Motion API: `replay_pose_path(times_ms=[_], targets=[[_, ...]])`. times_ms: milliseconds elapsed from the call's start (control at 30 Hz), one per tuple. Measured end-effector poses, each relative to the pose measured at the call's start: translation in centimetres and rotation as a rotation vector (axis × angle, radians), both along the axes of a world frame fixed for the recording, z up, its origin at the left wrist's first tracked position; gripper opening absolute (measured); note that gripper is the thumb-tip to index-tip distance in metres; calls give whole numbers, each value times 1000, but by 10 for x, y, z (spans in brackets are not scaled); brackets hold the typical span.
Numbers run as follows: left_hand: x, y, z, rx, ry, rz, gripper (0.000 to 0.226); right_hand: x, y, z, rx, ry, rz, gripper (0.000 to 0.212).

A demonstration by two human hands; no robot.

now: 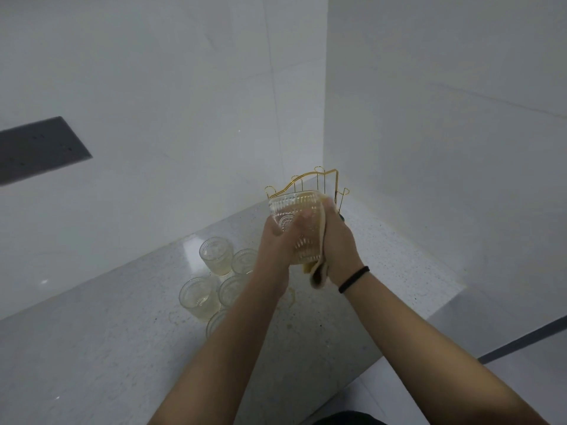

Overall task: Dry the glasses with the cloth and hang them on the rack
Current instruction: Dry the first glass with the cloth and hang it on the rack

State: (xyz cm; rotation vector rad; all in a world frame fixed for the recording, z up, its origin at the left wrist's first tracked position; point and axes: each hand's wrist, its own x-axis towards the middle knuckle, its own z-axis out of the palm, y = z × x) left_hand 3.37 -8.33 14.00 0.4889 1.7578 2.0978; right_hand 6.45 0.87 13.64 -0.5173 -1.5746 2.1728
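I hold a clear embossed glass up in front of me, above the counter. My left hand grips its left side with the thumb across the front. My right hand presses a beige cloth around the glass's right side and bottom. A corner of the cloth hangs below my right palm. Behind the glass stands a gold wire rack, partly hidden by the glass and my hands. Several more embossed glasses stand upright on the counter to the lower left, some behind my left forearm.
The speckled grey counter runs into a corner of white walls. Its front edge drops off at the right, with floor below. A dark wall panel sits at the far left. Small wet marks lie on the counter under my hands.
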Motion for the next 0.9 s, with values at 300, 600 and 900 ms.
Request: replay_pose_path(times_ms=[300,600,900], targets=[[4,1,-5,-145,40,41,33,10,-23,-18,421,41,-106,53],[-5,-11,-14,-143,-105,-190,40,6,21,-6,-210,-124,-78,51],[-17,-30,-18,-355,164,-216,54,18,36,19,243,81,191,40]])
